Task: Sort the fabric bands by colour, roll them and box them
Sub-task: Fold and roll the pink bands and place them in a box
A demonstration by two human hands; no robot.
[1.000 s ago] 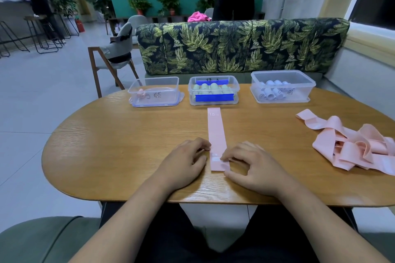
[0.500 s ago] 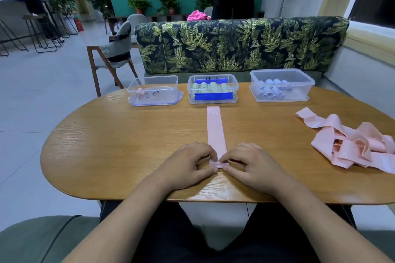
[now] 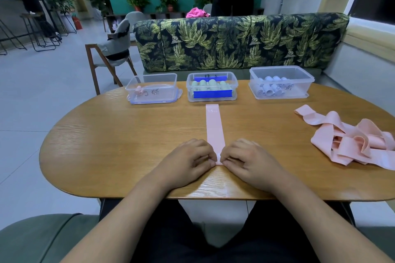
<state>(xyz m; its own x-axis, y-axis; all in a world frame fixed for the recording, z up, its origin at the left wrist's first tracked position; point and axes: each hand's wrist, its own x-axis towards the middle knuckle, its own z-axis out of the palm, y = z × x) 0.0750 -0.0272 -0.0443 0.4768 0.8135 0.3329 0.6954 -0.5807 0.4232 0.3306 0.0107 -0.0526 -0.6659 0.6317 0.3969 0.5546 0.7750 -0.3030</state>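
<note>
A pink fabric band (image 3: pixel 214 128) lies flat and straight down the middle of the wooden table (image 3: pixel 106 141), its far end near the middle box. My left hand (image 3: pixel 188 160) and my right hand (image 3: pixel 249 161) sit side by side at its near end, fingertips pinching the small rolled start of the band. A loose heap of pink bands (image 3: pixel 352 141) lies at the right. Three clear boxes stand at the far edge: the left box (image 3: pixel 152 92) holds one pink roll, the middle box (image 3: pixel 212 86) green rolls, the right box (image 3: pixel 281 82) pale blue rolls.
A leaf-patterned sofa back (image 3: pixel 235 42) runs behind the boxes. A wooden chair (image 3: pixel 113 53) stands at the far left. One person stands behind the sofa and another sits at a counter far left. The table's near edge is just below my wrists.
The band's near end has been folded over and rolled a little. Both hands have closed in on it and moved slightly forward.
</note>
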